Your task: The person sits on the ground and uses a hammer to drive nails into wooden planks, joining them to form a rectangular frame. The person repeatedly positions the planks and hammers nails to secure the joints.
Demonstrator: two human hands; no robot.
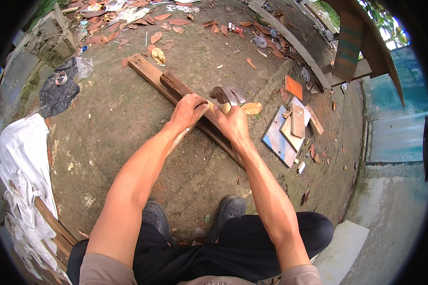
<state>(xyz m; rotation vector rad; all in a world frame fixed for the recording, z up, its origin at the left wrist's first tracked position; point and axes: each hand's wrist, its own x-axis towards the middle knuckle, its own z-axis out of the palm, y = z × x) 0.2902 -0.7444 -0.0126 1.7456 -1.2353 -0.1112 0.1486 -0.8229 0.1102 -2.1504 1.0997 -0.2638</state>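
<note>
Squatting on bare brown ground (pixel 104 147), the person is bringing both hands together over two long, dark brown wooden boards (pixel 140 68), which are lying side by side diagonally ahead of the feet. The right hand (pixel 233 124) is closing firmly around the pale wooden handle of a claw hammer with a worn metal head (pixel 228 95), gripping it just below that head. The left hand (pixel 189 114) is curling over a narrow, pale wooden strip (pixel 178 140) that is crossing the boards, its fingertips gathering close together; whether they are pinching anything small, one cannot tell.
</note>
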